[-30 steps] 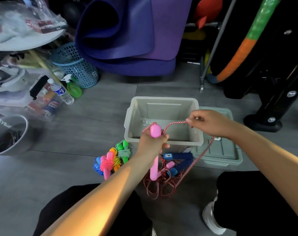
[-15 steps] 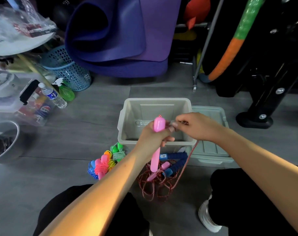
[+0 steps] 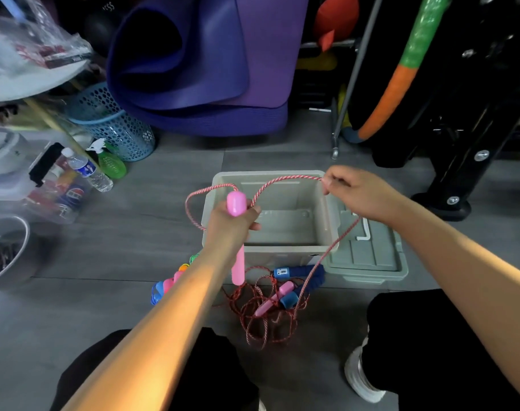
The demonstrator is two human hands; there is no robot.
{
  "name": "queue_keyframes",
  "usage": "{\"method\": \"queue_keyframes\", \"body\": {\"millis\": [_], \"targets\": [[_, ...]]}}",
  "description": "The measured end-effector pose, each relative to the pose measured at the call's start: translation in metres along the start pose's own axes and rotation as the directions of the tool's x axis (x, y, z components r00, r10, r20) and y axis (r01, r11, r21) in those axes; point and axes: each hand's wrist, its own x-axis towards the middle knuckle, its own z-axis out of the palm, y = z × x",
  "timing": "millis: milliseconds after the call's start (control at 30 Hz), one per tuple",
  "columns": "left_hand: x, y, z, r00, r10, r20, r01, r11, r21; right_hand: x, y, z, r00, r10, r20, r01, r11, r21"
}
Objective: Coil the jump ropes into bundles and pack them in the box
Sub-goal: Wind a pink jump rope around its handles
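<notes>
My left hand point(image 3: 233, 225) grips the pink handle point(image 3: 236, 204) of a jump rope upright in front of the grey box point(image 3: 327, 203). A loop of its red-and-white cord point(image 3: 193, 200) hangs off the left of that hand. My right hand point(image 3: 355, 192) pinches the same cord above the box's right rim. From there the cord drops to a loose tangle point(image 3: 267, 315) on the floor, where the second pink handle point(image 3: 278, 296) lies. A blue-handled rope point(image 3: 300, 272) lies against the box front. Coloured coiled ropes point(image 3: 166, 284) show left of my forearm. The box holds no ropes.
The box lid point(image 3: 368, 256) lies flat to the right of the box. A blue mesh basket point(image 3: 113, 129), a water bottle point(image 3: 88, 170) and a green spray bottle point(image 3: 110, 161) stand at the left. Rolled purple mats point(image 3: 199, 63) lie behind. A black stand base point(image 3: 451, 200) is at right.
My right hand has pulled away from the left one, to the right, drawing out a length of cord. A new loop now hangs at the left of the pink handle.
</notes>
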Motion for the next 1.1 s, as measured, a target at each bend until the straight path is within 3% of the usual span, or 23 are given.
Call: {"method": "queue_keyframes", "body": {"millis": [100, 167, 300, 433, 533, 633, 700, 767, 867, 1000, 1100], "targets": [[-0.003, 0.001, 0.006, 0.999, 0.006, 0.036, -0.006, 1.0, -0.019, -0.001, -0.006, 0.014, 0.998, -0.057, 0.026, 0.062, 0.962, -0.266], [-0.005, 0.003, 0.008, 0.996, 0.012, 0.087, -0.007, 0.999, -0.052, -0.002, -0.007, 0.02, 0.996, -0.073, 0.06, 0.088, 0.945, -0.314], [-0.008, 0.007, 0.014, 0.97, 0.022, 0.241, 0.003, 0.994, -0.106, -0.001, -0.011, 0.025, 0.988, -0.112, 0.103, 0.139, 0.938, -0.318], [-0.012, 0.008, 0.018, 0.937, 0.025, 0.348, -0.001, 0.998, -0.07, 0.002, -0.009, 0.026, 0.987, -0.145, 0.068, 0.153, 0.98, -0.13], [-0.012, 0.007, 0.017, 0.955, 0.032, 0.296, -0.017, 0.998, -0.055, 0.004, -0.005, 0.023, 0.988, -0.13, 0.087, 0.143, 0.975, -0.171], [-0.006, 0.005, 0.013, 0.994, 0.017, 0.105, -0.013, 0.999, -0.034, 0.004, -0.002, 0.013, 0.989, -0.033, 0.144, 0.076, 0.951, -0.298], [-0.004, 0.004, 0.011, 1.0, -0.011, 0.004, 0.011, 0.999, -0.04, 0.005, 0.003, 0.004, 0.995, 0.029, 0.1, -0.003, 0.969, -0.249], [-0.005, 0.003, 0.011, 0.999, -0.028, -0.036, 0.028, 1.0, -0.008, 0.008, 0.007, -0.001, 0.996, 0.084, 0.034, -0.08, 0.993, -0.086], [-0.006, 0.002, 0.012, 0.998, -0.057, 0.006, 0.057, 0.998, 0.006, 0.006, 0.002, 0.003, 0.993, 0.115, 0.02, -0.117, 0.985, 0.128], [-0.01, 0.004, 0.011, 0.996, 0.008, 0.091, -0.01, 1.0, 0.025, -0.001, -0.01, 0.018, 0.998, -0.019, 0.063, 0.029, 0.988, -0.15], [-0.018, 0.007, 0.015, 0.976, 0.04, 0.216, -0.033, 0.999, -0.037, -0.004, -0.015, 0.024, 0.991, -0.06, 0.12, 0.08, 0.981, -0.176]]}}
